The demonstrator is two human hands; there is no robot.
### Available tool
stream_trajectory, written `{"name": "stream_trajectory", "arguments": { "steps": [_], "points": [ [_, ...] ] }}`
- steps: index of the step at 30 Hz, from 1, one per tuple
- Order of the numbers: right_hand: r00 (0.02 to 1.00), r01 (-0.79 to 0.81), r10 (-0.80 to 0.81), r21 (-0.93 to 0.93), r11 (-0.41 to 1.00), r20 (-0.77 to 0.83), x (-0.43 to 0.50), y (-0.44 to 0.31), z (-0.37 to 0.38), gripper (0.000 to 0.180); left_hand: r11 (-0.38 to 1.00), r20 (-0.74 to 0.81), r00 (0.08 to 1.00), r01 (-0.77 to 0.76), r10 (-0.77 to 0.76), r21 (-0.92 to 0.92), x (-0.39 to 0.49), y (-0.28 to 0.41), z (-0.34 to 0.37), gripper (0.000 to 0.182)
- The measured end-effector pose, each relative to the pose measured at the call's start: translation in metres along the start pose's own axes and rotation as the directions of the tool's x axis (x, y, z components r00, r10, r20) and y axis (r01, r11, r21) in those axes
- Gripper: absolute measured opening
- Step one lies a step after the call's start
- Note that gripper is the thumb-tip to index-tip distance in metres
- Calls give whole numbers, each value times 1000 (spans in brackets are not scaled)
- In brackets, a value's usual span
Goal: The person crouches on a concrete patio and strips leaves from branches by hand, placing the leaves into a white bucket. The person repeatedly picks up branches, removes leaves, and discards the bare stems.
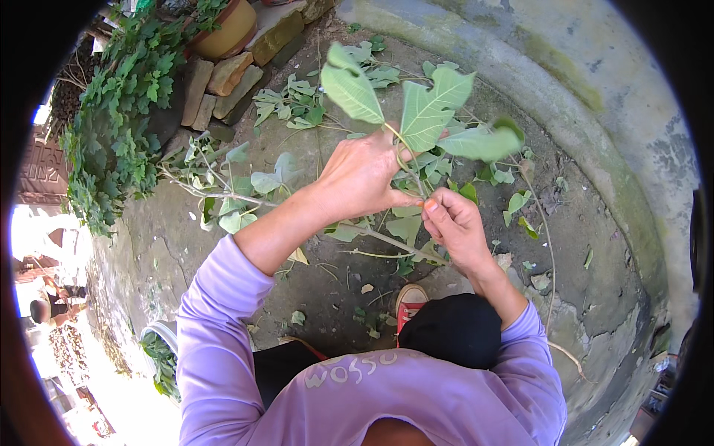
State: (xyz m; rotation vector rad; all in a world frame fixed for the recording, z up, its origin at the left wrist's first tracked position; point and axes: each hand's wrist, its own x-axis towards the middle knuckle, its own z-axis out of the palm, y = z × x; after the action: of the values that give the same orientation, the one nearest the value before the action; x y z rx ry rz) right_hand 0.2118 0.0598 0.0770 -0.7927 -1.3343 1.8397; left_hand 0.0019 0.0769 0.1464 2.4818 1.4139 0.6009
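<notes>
My left hand (362, 173) is closed around a leafy green stem, whose broad lobed leaves (427, 108) stand up above the fingers; one leaf at the right is blurred. Close beside it, the thumb and fingers of my right hand (454, 223) pinch the lower part of the same stem, and the two thumbs nearly meet. Beneath both hands a cut woody branch (390, 241) lies across the ground, with another leafy branch (223, 195) reaching out to the left.
More cut foliage (293, 103) lies beyond my hands. Stacked stones (240, 92) and a plant pot (223, 33) stand at the upper left, beside a leafy bush (120, 111). A curved concrete kerb (558, 83) runs along the right. A bucket (162, 334) holding leaves is at the lower left.
</notes>
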Motion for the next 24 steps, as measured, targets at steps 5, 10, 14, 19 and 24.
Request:
{"name": "stream_trajectory", "arguments": {
  "steps": [5,10,14,19,24],
  "points": [
    [991,-79,72,56,995,110,1,0,-5,29,965,361,902,262,-239,-16,2,3,0,44],
    [977,-139,110,158,978,184,1,1,-10,29,910,179,982,120,-51,-396,0,13,7,55],
    [950,-233,168,236,944,263,-2,2,-12,28,732,178,960,-40,218,-680,3,5,10,63],
    [925,-325,222,340,882,309,-1,3,-12,28,776,262,918,-74,299,-626,-6,-13,18,48],
    [940,-268,234,115,956,247,-6,2,-12,27,985,182,971,135,-153,108,-28,-51,4,17]
  ]
}}
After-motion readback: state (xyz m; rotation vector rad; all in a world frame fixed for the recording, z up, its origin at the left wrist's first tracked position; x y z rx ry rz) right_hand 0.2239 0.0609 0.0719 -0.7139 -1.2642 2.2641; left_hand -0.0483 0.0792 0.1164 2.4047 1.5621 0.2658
